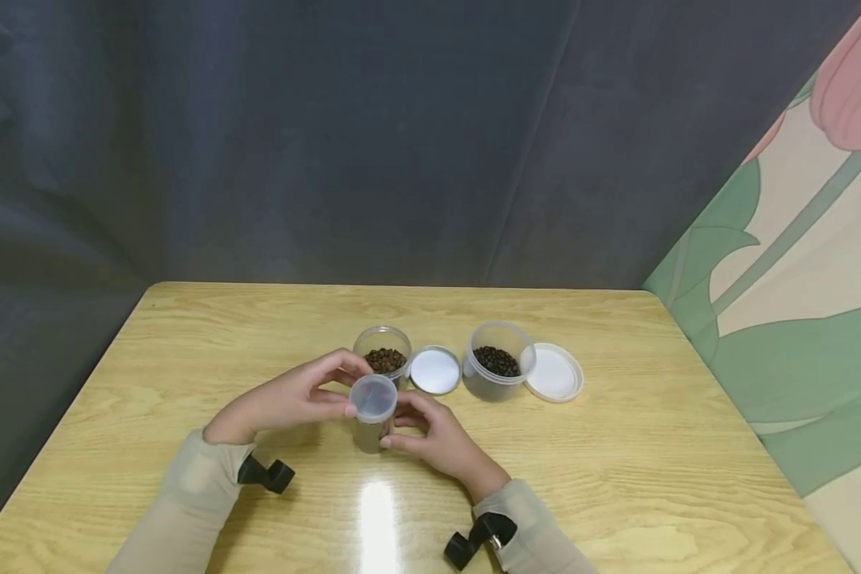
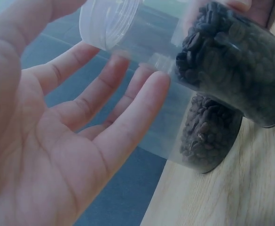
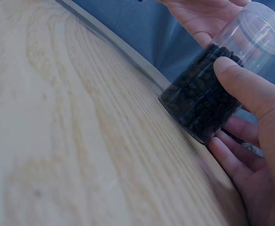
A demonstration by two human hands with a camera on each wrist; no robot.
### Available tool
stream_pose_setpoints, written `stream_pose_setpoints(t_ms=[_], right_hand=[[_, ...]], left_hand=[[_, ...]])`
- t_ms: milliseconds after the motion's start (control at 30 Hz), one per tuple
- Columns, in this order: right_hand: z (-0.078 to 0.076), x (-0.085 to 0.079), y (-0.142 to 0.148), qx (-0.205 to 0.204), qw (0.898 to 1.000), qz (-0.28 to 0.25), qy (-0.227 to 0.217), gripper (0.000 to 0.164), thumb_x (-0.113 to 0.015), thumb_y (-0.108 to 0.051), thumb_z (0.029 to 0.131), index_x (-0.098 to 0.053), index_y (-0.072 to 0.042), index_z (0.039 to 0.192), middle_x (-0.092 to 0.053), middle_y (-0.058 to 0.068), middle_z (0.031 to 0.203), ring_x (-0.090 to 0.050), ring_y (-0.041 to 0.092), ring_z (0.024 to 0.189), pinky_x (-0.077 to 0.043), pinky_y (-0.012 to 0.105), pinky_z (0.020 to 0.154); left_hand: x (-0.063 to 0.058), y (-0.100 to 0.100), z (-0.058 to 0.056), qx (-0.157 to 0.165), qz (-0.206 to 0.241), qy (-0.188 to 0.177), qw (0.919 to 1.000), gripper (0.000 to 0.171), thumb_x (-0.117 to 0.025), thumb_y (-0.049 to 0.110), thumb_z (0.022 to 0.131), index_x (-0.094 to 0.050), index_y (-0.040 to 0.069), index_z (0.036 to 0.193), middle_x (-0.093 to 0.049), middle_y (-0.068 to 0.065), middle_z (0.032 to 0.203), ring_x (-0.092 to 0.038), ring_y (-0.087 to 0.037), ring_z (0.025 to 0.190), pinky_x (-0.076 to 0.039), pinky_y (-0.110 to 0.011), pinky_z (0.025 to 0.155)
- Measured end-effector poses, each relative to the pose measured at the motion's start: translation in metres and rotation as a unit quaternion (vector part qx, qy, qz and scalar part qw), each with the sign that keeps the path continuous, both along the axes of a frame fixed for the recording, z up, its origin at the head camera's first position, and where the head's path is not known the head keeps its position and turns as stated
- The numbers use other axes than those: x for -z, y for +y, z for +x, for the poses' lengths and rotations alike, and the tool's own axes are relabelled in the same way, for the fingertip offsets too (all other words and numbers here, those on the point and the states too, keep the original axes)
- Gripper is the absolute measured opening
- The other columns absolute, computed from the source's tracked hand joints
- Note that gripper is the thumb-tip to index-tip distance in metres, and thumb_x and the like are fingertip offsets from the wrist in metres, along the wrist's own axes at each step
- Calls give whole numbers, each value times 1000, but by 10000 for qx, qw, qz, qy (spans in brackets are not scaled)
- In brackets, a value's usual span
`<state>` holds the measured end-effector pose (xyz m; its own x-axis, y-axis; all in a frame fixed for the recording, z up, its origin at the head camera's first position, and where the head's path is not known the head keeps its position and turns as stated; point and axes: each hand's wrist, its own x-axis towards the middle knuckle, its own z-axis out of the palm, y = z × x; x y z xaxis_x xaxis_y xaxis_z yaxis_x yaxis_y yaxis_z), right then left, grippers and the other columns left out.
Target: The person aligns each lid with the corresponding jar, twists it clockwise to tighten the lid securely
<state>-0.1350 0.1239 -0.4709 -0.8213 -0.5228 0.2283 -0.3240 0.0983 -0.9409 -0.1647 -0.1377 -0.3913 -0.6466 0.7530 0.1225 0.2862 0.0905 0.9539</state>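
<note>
A clear jar (image 1: pixel 369 437) of dark coffee beans (image 3: pixel 200 94) stands near the middle of the table, with a translucent lid (image 1: pixel 373 397) on its mouth. My left hand (image 1: pixel 294 402) holds that lid at its rim between thumb and forefinger; the other fingers are spread beside the jar in the left wrist view. Around the jar's body my right hand (image 1: pixel 441 442) curls, its thumb pressed on the near side. Just behind stands a lidless clear jar (image 1: pixel 382 335) with brown coffee beans (image 1: pixel 385 361).
Right of the lidless jar lies a round white lid (image 1: pixel 435 370). Beside it stands an uncovered plastic tub (image 1: pixel 493 391) with dark beans (image 1: pixel 497 361), and another white lid (image 1: pixel 554 372) lies at its right. A dark curtain (image 1: pixel 373 143) hangs behind the wooden table (image 1: pixel 617 470).
</note>
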Motion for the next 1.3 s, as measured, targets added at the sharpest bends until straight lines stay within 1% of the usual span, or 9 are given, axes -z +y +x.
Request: stream_pose_setpoints(t_ms=[167, 267, 333, 500, 633, 800, 1000, 1167, 1300], right_hand=[[1, 0, 0, -1, 10000, -36, 6, 53, -79, -2, 87, -58, -1, 135, -60, 16, 132, -61, 23, 118, -55, 35, 102], [1, 0, -1, -3, 10000, -59, 8, 52, -80, -1, 86, -58, 0, 134, -60, 17, 132, -62, 23, 118, -55, 36, 102], [1, 0, -1, -10, 10000, -67, 7, 52, -80, -1, 86, -58, 0, 134, -60, 17, 132, -62, 24, 118, -55, 36, 102], [1, 0, -1, -25, 10000, -74, 5, 53, -80, -1, 86, -58, 0, 134, -59, 17, 132, -62, 25, 118, -55, 35, 102], [1, 0, -1, -39, 10000, -85, 5, 53, -80, -1, 86, -58, 0, 134, -59, 17, 132, -62, 25, 118, -55, 35, 102], [0, 0, 0, -45, 10000, -76, 36, 54, -80, -2, 86, -57, 0, 135, -59, 17, 132, -62, 25, 118, -55, 35, 102], [1, -1, 0, -13, 10000, -48, -13, 53, -79, -2, 86, -57, 0, 135, -59, 17, 132, -62, 25, 118, -54, 35, 103], [2, -2, 0, 25, 10000, -20, -21, 53, -80, -1, 85, -58, 0, 134, -60, 17, 132, -62, 24, 118, -55, 35, 102], [2, -1, 0, 21, 10000, -9, -8, 53, -80, -1, 85, -58, 0, 134, -60, 17, 131, -62, 24, 118, -55, 35, 102]], left_hand=[[0, -2, 1, 26, -25, -41, 10000, 44, -67, 8, 99, -49, 4, 139, -52, -15, 135, -54, -25, 123, -55, -37, 102], [0, -2, 1, 47, -33, -6, 10000, 45, -66, 8, 99, -49, 3, 140, -52, -15, 136, -54, -24, 124, -54, -37, 103], [0, -2, 1, 42, -48, 53, 10000, 46, -66, 8, 99, -48, 2, 141, -52, -15, 136, -54, -27, 124, -55, -37, 103], [2, -2, 1, 27, -11, 207, 9998, 46, -65, 4, 99, -42, -5, 139, -49, -19, 136, -52, -38, 123, -56, -36, 101], [1, 0, 1, 6, 7, 216, 9998, 46, -68, 5, 97, -43, -5, 134, -49, -20, 134, -51, -42, 123, -56, -37, 101], [0, 1, 1, -60, -29, 152, 9999, 44, -71, 7, 96, -46, 2, 132, -50, -17, 133, -53, -37, 122, -56, -37, 100], [1, 1, 1, -32, -3, 101, 9999, 43, -70, 6, 96, -50, 6, 134, -51, -13, 133, -54, -30, 122, -56, -37, 100], [0, 0, 1, 31, -13, 49, 10000, 43, -67, 8, 98, -50, 6, 138, -52, -13, 134, -53, -29, 122, -56, -37, 101], [0, 0, 1, 98, -3, 72, 9999, 46, -66, 8, 99, -49, 3, 141, -53, -14, 136, -54, -25, 123, -55, -37, 103]])
